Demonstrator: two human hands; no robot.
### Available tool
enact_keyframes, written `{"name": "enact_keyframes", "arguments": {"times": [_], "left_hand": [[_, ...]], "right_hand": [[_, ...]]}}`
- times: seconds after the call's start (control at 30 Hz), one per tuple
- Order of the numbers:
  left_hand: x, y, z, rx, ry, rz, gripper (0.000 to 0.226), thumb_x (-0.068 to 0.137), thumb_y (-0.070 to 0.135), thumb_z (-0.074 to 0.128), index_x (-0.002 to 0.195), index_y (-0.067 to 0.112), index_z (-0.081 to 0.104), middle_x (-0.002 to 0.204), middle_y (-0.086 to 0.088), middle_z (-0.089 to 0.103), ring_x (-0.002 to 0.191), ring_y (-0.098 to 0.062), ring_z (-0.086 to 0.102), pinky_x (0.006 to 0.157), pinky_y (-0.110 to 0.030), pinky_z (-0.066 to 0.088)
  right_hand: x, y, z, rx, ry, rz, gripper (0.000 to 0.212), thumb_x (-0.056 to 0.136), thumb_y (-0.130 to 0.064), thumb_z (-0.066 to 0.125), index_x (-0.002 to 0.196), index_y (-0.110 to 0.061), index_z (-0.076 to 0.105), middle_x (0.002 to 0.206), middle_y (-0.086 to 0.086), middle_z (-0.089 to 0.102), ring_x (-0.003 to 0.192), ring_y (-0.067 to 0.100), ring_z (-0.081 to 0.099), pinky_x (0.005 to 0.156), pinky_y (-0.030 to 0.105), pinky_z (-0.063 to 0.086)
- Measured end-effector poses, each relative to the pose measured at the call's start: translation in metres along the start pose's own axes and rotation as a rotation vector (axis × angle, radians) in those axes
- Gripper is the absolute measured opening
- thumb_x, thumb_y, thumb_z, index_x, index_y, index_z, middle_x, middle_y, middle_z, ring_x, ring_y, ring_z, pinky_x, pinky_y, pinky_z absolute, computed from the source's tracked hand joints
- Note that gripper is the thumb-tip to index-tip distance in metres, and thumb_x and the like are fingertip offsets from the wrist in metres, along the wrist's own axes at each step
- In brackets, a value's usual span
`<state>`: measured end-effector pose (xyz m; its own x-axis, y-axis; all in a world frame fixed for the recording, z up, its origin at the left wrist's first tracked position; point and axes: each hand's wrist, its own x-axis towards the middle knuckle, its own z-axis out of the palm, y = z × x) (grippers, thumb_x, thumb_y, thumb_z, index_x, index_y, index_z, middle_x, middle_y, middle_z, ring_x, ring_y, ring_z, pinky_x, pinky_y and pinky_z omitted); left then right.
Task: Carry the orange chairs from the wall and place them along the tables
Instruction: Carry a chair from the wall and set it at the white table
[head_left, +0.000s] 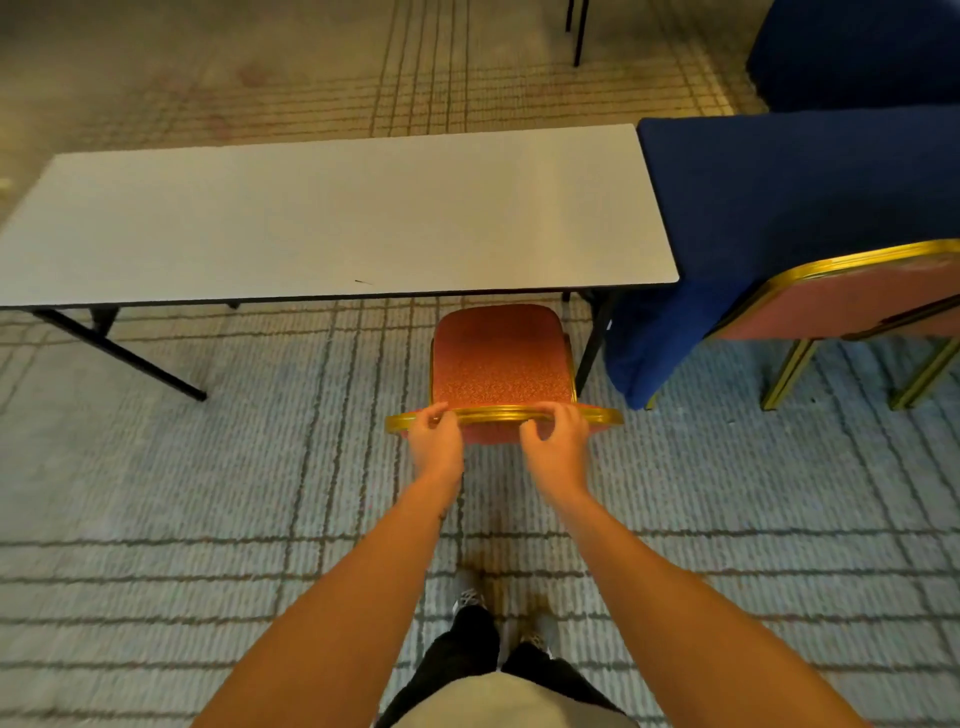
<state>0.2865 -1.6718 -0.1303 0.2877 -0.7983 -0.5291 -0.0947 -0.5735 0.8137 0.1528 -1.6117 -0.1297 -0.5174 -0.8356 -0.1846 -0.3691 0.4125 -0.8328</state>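
An orange chair (500, 358) with a gold frame stands on the carpet at the near edge of a long white table (332, 218), toward the table's right end. Its seat front sits just under the table edge. My left hand (436, 436) and my right hand (555, 441) both rest on the gold top rail of the chair's backrest, with fingers curled over the rail. A second orange chair (852, 301) stands to the right, at a table draped in blue cloth (779, 192).
Black folding legs (119, 348) hold up the white table. Another blue-covered table (857, 52) is at the far right corner. Patterned carpet (208, 519) spreads around my feet (498, 613).
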Motion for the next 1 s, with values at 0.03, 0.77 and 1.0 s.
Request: {"name": "enact_keyframes", "arguments": {"times": [0.03, 0.77, 1.0], "left_hand": [[-0.003, -0.001, 0.001, -0.079, 0.04, -0.052, 0.017, 0.102, 0.016, 0.051, 0.116, 0.02, 0.061, 0.111, -0.003, 0.064, 0.087, -0.015, 0.059, 0.08, -0.035, 0.052], [0.076, 0.008, 0.048, -0.739, -0.207, -0.622, 0.04, 0.099, 0.028, 0.048, 0.132, 0.004, 0.048, 0.133, -0.025, 0.053, 0.123, -0.044, 0.051, 0.098, -0.065, 0.046], [0.11, 0.032, 0.082, -0.753, -0.242, -0.602, 0.023, 0.093, 0.019, 0.048, 0.112, 0.006, 0.046, 0.122, -0.025, 0.051, 0.127, -0.045, 0.049, 0.099, -0.066, 0.046]], "right_hand": [[-0.005, -0.004, 0.002, 0.088, 0.027, 0.104, 0.01, 0.096, -0.025, 0.06, 0.104, -0.021, 0.061, 0.117, -0.004, 0.052, 0.113, 0.014, 0.048, 0.088, 0.027, 0.039], [0.098, -0.002, 0.052, 0.977, 0.019, 0.96, 0.01, 0.086, -0.021, 0.055, 0.084, -0.013, 0.049, 0.093, 0.016, 0.058, 0.081, 0.032, 0.059, 0.062, 0.043, 0.056], [0.149, -0.01, 0.049, 1.013, 0.032, 0.881, 0.011, 0.086, -0.017, 0.056, 0.09, -0.007, 0.053, 0.101, 0.02, 0.061, 0.093, 0.036, 0.062, 0.076, 0.052, 0.058]]}}
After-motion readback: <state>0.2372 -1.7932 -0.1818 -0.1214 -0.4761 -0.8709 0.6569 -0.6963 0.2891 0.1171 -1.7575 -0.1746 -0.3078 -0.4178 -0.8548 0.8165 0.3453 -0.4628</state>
